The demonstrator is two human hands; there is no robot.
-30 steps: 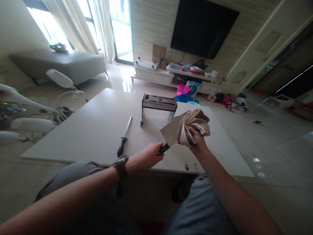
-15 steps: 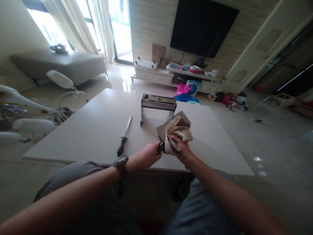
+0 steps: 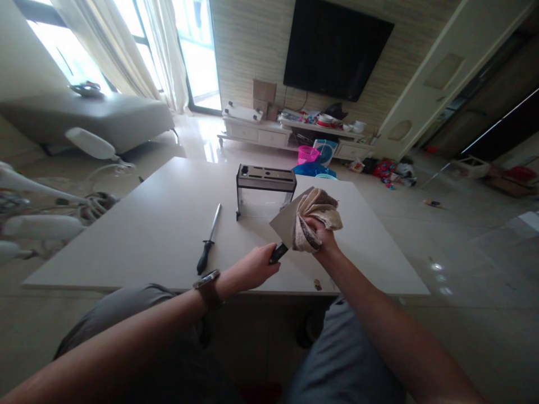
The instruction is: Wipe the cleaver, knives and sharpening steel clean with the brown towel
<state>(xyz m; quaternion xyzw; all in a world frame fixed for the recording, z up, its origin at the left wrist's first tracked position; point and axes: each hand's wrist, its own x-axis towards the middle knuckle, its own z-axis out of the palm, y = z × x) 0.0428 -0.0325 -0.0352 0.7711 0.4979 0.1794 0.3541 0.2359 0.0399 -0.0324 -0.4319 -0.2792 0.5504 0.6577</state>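
Note:
My left hand is closed round the black handle of a cleaver, whose broad grey blade points up and to the right above the table. Folded over the far part of that blade is a beige and brown cloth, gripped by my right hand; some of its fingers are hidden in the folds. A honing steel with a black handle lies on the table to the left. Behind the cleaver stands a knife block with a slotted dark top and clear sides.
The white table reaches across in front of my knees. A small sticker-like figure is at its near edge. Past the far edge are a pink basket and a blue tub. White lamp-like parts stand at the left.
My right hand and the cloth have slid along the blade away from the handle, up and right, baring more of the blade. The whole view has shifted slightly.

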